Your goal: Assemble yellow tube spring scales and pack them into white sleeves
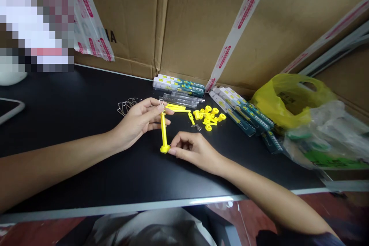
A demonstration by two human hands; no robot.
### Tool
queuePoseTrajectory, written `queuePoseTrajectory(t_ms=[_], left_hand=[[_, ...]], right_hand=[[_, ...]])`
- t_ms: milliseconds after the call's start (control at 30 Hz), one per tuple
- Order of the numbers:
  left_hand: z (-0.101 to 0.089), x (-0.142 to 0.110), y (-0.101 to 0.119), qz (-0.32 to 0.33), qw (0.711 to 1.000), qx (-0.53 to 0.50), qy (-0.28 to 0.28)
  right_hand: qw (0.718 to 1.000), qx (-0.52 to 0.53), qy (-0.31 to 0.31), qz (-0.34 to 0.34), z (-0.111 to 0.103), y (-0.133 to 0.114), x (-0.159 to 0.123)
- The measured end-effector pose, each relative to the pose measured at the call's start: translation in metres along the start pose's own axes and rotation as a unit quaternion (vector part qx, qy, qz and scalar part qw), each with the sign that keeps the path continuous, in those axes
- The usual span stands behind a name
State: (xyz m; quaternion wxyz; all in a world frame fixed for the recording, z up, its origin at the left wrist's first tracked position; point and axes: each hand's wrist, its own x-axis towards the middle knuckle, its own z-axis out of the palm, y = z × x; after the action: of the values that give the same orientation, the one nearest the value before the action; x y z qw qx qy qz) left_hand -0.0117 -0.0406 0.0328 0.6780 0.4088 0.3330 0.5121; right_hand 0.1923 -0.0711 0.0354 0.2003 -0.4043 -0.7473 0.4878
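Note:
My left hand (144, 117) is closed on the upper end of a yellow plastic rod (163, 130), which looks like part of a spring scale. A small metal ring (161, 102) shows at the top, by the thumb and forefinger. The rod hangs nearly upright over the table, its flanged round end down. At that end, my right hand (197, 150) pinches with thumb and forefinger, touching the flange's edge; a thin metal bit may be between the fingertips. Just beyond lie yellow caps and small fittings (213, 112), several yellow strips (177, 107) and small coil springs (198, 127).
Clear plastic tubes (181, 100) and printed boxes (178, 84) lie at the back against a cardboard wall (201, 23). More boxes (245, 109) and plastic bags (291, 100) are at the right. Bent wire hooks (126, 104) sit behind my left hand on the black table (86, 169).

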Motion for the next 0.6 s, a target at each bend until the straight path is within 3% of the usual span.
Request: queuePoseTrajectory(t_ms=[100,267,367,500,600], left_hand=[[0.002,-0.003,-0.002,-0.016,0.999,0.012,-0.029],[0.004,-0.007,-0.002,-0.027,0.998,0.028,-0.052],[0.003,-0.007,-0.002,-0.020,0.997,0.039,-0.059],[0.002,-0.008,-0.003,-0.015,0.996,0.058,-0.063],[0.002,-0.008,-0.005,-0.016,0.996,0.062,-0.054]], right_hand=[[0.999,0.002,0.035,-0.002,0.000,0.003,0.000],[0.999,-0.013,-0.024,-0.026,0.005,0.003,0.000],[0.997,-0.050,-0.028,-0.044,0.005,0.001,0.000],[0.992,-0.099,0.041,-0.066,-0.011,0.001,0.003],[0.963,-0.206,0.154,-0.079,-0.034,0.003,0.007]])
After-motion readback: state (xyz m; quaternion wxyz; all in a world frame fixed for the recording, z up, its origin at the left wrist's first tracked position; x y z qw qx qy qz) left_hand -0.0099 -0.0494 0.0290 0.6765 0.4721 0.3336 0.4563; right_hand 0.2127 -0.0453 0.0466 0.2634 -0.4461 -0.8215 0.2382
